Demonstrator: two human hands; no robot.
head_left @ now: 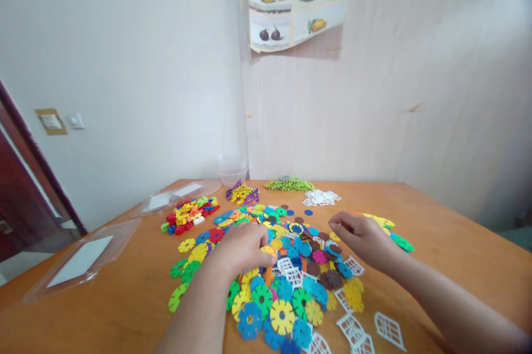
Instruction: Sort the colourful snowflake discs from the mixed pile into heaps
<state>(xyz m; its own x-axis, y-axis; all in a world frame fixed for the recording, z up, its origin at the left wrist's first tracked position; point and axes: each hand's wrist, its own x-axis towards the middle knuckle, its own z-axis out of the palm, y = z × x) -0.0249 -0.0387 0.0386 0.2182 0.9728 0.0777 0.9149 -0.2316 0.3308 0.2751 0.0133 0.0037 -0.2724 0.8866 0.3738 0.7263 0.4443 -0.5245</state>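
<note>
Broadly, largest first:

1. Wooden table (pixel 436 221): it carries everything; your forearms come in from the near edge.
2. Heap of snowflake discs (pixel 291 271): flat, notched plastic discs in blue, yellow, green, brown and red, spread thick at the table's middle, between and under your hands. White lattice pieces (pixel 388 329) lie mixed into its right and near edge.
3. Left hand (pixel 245 246): palm down on the heap, fingers curled and pressed together over a yellow disc (pixel 268 251) at the fingertips. Whether you actually pinch it, the view does not show.
4. Right hand (pixel 359 235): resting at the heap's right edge, fingers drawn in toward the thumb; nothing can be made out between them, and whether they grip a piece cannot be told.
5. Handling note: the discs overlap and interlock by their notches, so you do well to lift one by its rim, straight up, and steady the neighbours with the other hand.
6. Surroundings: two clear plastic lids (pixel 83 260) lie at the left, well apart from the heap; a clear tub (pixel 231 168) stands at the far edge by the wall. Small sorted lots lie beyond the heap: red and yellow bricks (pixel 189 215), purple and yellow pieces (pixel 243 193), green pieces (pixel 290 183), white lattice panels (pixel 321 197).
7. Obstruction: the loose discs crowding your fingers, and the lattice pieces near your right forearm, are easily dragged along.
</note>
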